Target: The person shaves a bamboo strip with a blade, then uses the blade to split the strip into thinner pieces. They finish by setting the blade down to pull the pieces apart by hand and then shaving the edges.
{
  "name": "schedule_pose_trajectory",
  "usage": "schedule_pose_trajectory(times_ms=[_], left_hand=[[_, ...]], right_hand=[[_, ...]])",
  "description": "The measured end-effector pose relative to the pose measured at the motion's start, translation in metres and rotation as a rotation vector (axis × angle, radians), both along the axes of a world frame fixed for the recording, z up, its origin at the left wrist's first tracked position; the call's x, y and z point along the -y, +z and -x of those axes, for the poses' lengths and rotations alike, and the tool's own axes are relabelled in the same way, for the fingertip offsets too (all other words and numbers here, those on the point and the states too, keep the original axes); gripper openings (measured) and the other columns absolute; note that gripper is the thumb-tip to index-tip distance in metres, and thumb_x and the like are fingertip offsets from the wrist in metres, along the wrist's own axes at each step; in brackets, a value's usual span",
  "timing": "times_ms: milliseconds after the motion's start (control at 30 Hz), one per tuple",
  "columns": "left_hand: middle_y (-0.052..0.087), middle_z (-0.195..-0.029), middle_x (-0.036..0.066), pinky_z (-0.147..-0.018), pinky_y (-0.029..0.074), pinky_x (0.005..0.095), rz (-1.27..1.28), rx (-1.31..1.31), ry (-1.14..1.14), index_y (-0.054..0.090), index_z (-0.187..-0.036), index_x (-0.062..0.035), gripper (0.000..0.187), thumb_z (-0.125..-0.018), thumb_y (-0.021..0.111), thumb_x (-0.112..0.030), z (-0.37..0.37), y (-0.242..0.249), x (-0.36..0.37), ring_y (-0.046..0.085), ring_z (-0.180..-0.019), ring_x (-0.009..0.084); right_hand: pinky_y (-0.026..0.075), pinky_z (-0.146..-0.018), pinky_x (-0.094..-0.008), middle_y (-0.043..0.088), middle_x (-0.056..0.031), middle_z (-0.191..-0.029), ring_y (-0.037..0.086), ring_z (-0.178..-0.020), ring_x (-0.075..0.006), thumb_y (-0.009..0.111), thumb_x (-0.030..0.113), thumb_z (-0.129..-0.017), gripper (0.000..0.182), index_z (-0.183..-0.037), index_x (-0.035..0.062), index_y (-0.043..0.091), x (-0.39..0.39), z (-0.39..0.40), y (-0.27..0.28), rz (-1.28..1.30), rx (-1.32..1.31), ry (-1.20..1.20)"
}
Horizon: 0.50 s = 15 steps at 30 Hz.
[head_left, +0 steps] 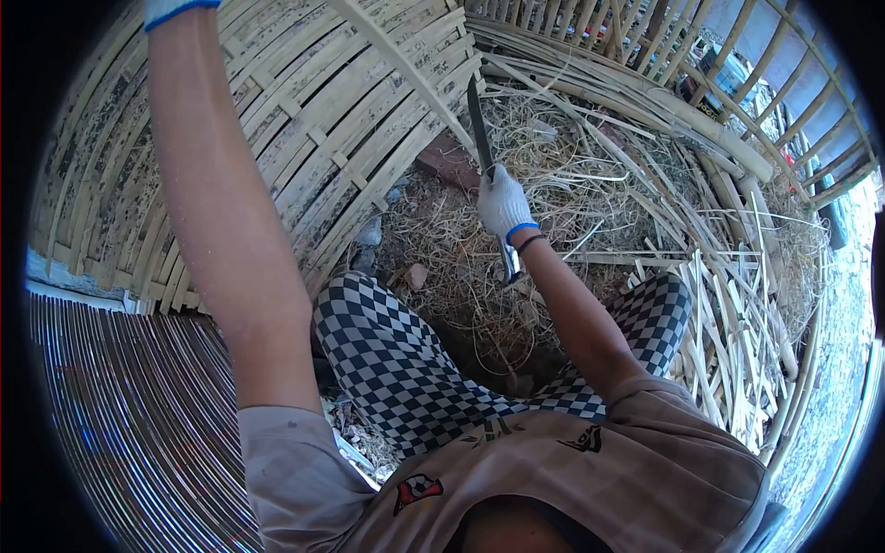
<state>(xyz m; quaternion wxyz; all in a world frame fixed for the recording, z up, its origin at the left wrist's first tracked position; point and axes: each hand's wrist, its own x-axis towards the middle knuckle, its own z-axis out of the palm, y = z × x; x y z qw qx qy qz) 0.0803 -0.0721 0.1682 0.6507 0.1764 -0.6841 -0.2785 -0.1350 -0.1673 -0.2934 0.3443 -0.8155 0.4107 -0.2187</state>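
My right hand (506, 204), in a white knitted glove with a blue cuff, is closed around the handle of a machete (478, 129). Its dark blade points away from me, and the handle's end sticks out below my palm. Against the blade, or just beside it, lies the lower end of a long pale bamboo strip (396, 60), which runs up and left out of the frame. My left arm reaches to the top left edge; of my left hand (181, 7) only the glove's blue-edged cuff shows, and its fingers are outside the view.
A woven bamboo panel (304, 120) leans on the left, above a corrugated sheet (129, 415). Bamboo shavings (590, 198) cover the ground before my knees. Split strips (724, 341) are piled at right, near thick bamboo poles (719, 138). A slatted fence (784, 83) stands behind.
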Motion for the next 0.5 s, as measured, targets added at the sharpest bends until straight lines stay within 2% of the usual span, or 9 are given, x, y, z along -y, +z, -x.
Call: schedule_pose_trajectory(times_ms=[67,100,200,233,300,367,433,467,500], left_hand=[[0.029,-0.052,-0.007,-0.040,0.036,0.0274,-0.039,-0.159,0.109,0.039,-0.067,-0.0191,0.059,-0.103,0.045,-0.066,-0.009,-0.004,-0.004,0.028,-0.040,0.0094],[0.036,-0.057,-0.004,-0.047,0.041,0.0294,-0.004,-0.103,0.314,0.044,-0.072,-0.0160,0.056,-0.102,0.045,-0.063,-0.022,-0.006,-0.007,0.035,-0.047,0.0111],[0.057,-0.073,0.004,-0.068,0.054,0.0354,0.092,0.087,0.944,0.059,-0.085,-0.0067,0.051,-0.101,0.047,-0.054,-0.086,-0.008,-0.030,0.056,-0.069,0.0164],[0.064,-0.078,0.007,-0.076,0.059,0.0374,0.125,0.165,1.154,0.064,-0.090,-0.0037,0.051,-0.100,0.048,-0.051,-0.098,-0.007,-0.036,0.064,-0.076,0.0181],[0.070,-0.096,0.015,-0.091,0.061,0.0416,0.176,0.023,1.296,0.067,-0.104,0.0024,0.051,-0.101,0.048,-0.045,-0.085,-0.004,-0.038,0.069,-0.094,0.0234],[0.067,-0.121,0.025,-0.107,0.055,0.0461,0.176,-0.431,1.126,0.063,-0.125,0.0083,0.056,-0.102,0.047,-0.040,-0.059,-0.010,-0.030,0.065,-0.117,0.0307],[0.060,-0.130,0.030,-0.109,0.052,0.0546,0.131,-0.346,1.047,0.055,-0.132,0.0102,0.057,-0.102,0.046,-0.038,-0.119,0.004,-0.035,0.061,-0.121,0.0387],[0.058,-0.132,0.031,-0.110,0.050,0.0584,0.126,-0.317,1.031,0.053,-0.134,0.0110,0.058,-0.102,0.045,-0.037,-0.137,0.006,-0.035,0.059,-0.123,0.0418],[0.055,-0.135,0.033,-0.110,0.049,0.0622,0.120,-0.287,1.015,0.051,-0.136,0.0119,0.059,-0.102,0.045,-0.036,-0.155,0.009,-0.036,0.057,-0.125,0.0450]], right_hand=[[0.055,-0.073,-0.0585,0.071,-0.0293,-0.090,0.070,-0.084,-0.0496,0.049,0.030,-0.106,0.028,-0.119,0.0052,0.050,0.007,-0.001,-0.005,0.007,-0.051,0.035],[0.056,-0.074,-0.0579,0.072,-0.0284,-0.090,0.071,-0.085,-0.0484,0.050,0.028,-0.104,0.027,-0.120,0.0057,0.050,0.000,0.004,0.011,0.004,0.014,0.042],[0.055,-0.073,-0.0590,0.071,-0.0290,-0.087,0.069,-0.081,-0.0506,0.052,0.027,-0.103,0.032,-0.125,0.0041,0.049,-0.021,0.003,0.015,0.030,0.047,0.049],[0.055,-0.073,-0.0591,0.071,-0.0280,-0.086,0.070,-0.079,-0.0489,0.051,0.028,-0.104,0.033,-0.128,0.0053,0.048,-0.016,-0.008,-0.011,-0.044,-0.056,-0.004],[0.055,-0.071,-0.0585,0.071,-0.0282,-0.087,0.070,-0.079,-0.0471,0.050,0.026,-0.104,0.033,-0.130,0.0064,0.048,0.007,-0.018,-0.073,-0.060,-0.064,-0.055],[0.055,-0.071,-0.0584,0.071,-0.0284,-0.087,0.070,-0.080,-0.0466,0.049,0.026,-0.104,0.033,-0.130,0.0063,0.048,0.018,-0.023,-0.069,-0.042,-0.029,-0.036],[0.055,-0.072,-0.0583,0.071,-0.0286,-0.087,0.070,-0.081,-0.0466,0.049,0.026,-0.104,0.033,-0.130,0.0059,0.048,0.003,-0.015,-0.034,-0.069,-0.029,-0.002],[0.055,-0.074,-0.0583,0.071,-0.0289,-0.087,0.070,-0.083,-0.0468,0.049,0.027,-0.104,0.034,-0.131,0.0070,0.048,-0.007,-0.014,-0.032,-0.003,0.010,0.000],[0.055,-0.075,-0.0583,0.071,-0.0290,-0.089,0.070,-0.086,-0.0470,0.049,0.027,-0.104,0.034,-0.132,0.0074,0.048,-0.008,-0.014,-0.036,-0.068,-0.027,-0.013]])
